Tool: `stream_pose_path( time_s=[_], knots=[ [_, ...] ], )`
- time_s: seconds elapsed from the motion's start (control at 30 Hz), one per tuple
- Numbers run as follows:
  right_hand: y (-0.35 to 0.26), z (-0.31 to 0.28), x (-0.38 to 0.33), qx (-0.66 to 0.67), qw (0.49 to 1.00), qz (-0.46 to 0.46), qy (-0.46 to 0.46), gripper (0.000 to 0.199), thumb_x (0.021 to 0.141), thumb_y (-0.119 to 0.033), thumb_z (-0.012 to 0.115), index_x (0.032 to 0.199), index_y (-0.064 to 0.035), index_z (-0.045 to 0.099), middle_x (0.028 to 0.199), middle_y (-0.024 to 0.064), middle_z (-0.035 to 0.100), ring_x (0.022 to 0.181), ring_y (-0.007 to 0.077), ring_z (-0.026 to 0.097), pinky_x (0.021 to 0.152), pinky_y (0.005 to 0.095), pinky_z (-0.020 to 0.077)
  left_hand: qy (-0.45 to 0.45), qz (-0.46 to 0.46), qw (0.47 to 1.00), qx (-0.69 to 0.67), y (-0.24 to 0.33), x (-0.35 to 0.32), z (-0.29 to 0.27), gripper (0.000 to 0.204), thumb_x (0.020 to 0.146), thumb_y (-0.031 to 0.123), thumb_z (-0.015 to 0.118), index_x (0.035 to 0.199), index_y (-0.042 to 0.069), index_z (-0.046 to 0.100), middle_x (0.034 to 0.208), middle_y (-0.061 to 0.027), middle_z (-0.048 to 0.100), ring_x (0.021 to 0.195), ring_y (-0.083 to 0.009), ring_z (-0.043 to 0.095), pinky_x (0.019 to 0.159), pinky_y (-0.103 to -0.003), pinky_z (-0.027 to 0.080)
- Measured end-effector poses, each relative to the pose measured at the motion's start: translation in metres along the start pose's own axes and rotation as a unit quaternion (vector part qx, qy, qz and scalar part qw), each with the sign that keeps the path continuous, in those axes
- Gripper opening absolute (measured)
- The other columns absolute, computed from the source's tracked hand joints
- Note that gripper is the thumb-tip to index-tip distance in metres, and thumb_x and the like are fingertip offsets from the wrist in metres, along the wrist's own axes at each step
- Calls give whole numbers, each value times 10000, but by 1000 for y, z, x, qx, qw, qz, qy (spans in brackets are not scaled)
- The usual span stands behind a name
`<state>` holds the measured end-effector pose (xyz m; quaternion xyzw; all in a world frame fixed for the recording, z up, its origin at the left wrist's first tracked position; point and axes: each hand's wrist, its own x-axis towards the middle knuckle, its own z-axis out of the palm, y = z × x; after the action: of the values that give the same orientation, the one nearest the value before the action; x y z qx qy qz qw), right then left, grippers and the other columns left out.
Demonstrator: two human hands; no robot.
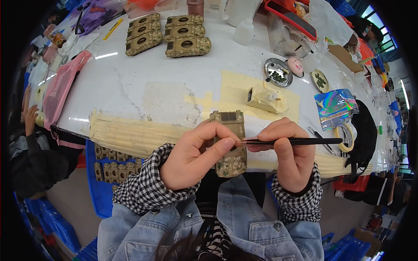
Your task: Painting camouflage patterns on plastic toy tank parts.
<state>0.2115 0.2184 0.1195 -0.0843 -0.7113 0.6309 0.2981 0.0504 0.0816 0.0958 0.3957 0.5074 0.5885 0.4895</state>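
My left hand (191, 152) grips a small camouflage-painted model tank hull (230, 143), held upright over the table's front edge. My right hand (289, 150) pinches black tweezers (300, 141) whose tips touch the hull just at my left thumb. Both wrists show checked cuffs and denim sleeves. A cream-coloured model turret (263, 98) lies on yellow masking tape (244, 89) just beyond the hull.
Several finished camouflage hulls (167, 35) stand in rows at the far side of the white table (126, 82). A round metal dish (278, 71), a tape roll (346, 137), an iridescent pouch (335, 106) and bottles lie right. A blue tray (102, 182) of hulls sits lower left. Another person's hand (29, 115) is at the left.
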Motion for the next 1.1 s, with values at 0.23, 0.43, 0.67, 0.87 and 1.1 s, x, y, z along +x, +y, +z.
stream_pose_path(
  time_s=[0.23,0.43,0.67,0.87,1.1],
  knots=[
    [-2,-2,3,17,999,27,-13,189,971,-91,496,995,70,589,922,127,594,819,165,629,743,262,531,-7,-2,1000,0,1,0,0,190,984,178,509,1006,1,574,918,-7,592,855,-56,500,782,-223,410],
    [-1,-2,3,27,999,31,-18,183,972,-79,489,991,76,586,927,133,595,846,181,647,761,272,545,-13,-25,1000,-6,3,0,-1,196,986,188,508,985,3,573,935,-15,605,895,-70,508,829,-240,411],
    [-1,-3,3,23,999,31,-19,185,974,-76,483,991,77,585,928,139,604,839,186,656,760,274,545,-16,-39,999,-1,3,1,-1,203,988,195,503,984,4,571,943,-16,608,904,-70,510,836,-240,410],
    [-1,-4,4,25,999,34,-21,182,975,-70,478,991,78,583,918,134,607,841,187,658,761,272,544,-16,-1,999,-28,-3,4,1,181,984,186,513,1010,14,564,769,65,496,677,6,403,588,-173,339],
    [0,-3,5,40,998,48,-15,192,980,-87,474,1003,78,571,925,133,606,867,193,663,768,274,549,-8,-8,999,-35,-2,4,2,182,985,188,513,1005,15,562,781,64,506,684,7,405,600,-172,343]
  ],
)
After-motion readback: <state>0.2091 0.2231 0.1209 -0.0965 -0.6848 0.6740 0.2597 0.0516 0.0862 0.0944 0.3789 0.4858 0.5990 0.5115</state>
